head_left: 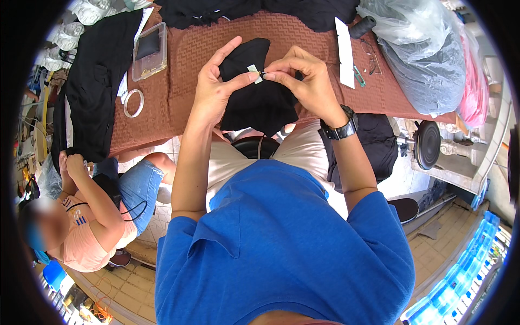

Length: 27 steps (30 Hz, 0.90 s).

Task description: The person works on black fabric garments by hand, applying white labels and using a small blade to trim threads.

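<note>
A piece of black cloth (254, 105) lies over the near edge of the brown-covered table in front of me. A small pale label (258, 79) sits on its upper part. My left hand (215, 81) holds the cloth at its left side, the thumb pressed beside the label and the index finger stretched out. My right hand (306, 76), with a dark watch on its wrist, is closed in a pinch at the label's right edge. Something tiny and dark, with a yellowish bit, shows at its fingertips, too small to name. Both thumbs nearly meet there.
Left on the table (181, 70) are a clear plastic box (150, 54), a white ring (134, 103) and black garments (95, 92) handled by another person (103, 211). Right are a white strip (344, 54), green snips (359, 76), a black thread cone (363, 27) and a big plastic bag (420, 54).
</note>
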Each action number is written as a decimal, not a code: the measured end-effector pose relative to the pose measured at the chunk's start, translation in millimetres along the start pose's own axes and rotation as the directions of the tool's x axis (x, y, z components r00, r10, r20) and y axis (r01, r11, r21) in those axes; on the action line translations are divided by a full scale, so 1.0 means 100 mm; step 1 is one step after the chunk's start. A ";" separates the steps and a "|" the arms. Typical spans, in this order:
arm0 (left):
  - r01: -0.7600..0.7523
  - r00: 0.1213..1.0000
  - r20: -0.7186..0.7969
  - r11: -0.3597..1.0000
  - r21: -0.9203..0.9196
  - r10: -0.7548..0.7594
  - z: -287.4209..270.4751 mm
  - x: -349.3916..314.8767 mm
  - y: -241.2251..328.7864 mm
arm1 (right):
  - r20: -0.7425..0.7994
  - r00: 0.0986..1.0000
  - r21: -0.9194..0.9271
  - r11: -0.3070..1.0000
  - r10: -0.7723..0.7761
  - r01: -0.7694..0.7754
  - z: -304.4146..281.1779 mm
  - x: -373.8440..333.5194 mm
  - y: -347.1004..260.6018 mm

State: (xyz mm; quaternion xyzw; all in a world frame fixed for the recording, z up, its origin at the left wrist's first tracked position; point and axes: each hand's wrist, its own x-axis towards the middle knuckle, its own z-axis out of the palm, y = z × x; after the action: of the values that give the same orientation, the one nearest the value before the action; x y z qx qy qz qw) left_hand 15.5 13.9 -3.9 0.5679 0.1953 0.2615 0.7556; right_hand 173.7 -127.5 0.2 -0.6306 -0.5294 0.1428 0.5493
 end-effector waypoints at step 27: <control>-0.106 0.990 -0.058 0.953 0.284 0.127 0.08 0.05 -0.09 | 0.019 0.986 -0.140 0.976 -0.165 0.166 0.11 0.03 -0.13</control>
State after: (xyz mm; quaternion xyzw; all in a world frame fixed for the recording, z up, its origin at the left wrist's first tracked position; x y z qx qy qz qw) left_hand 25.5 8.7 -10.4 0.6693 0.2250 0.2968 0.6430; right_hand 159.5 -121.1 8.4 -0.6211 -0.5908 0.0609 0.5114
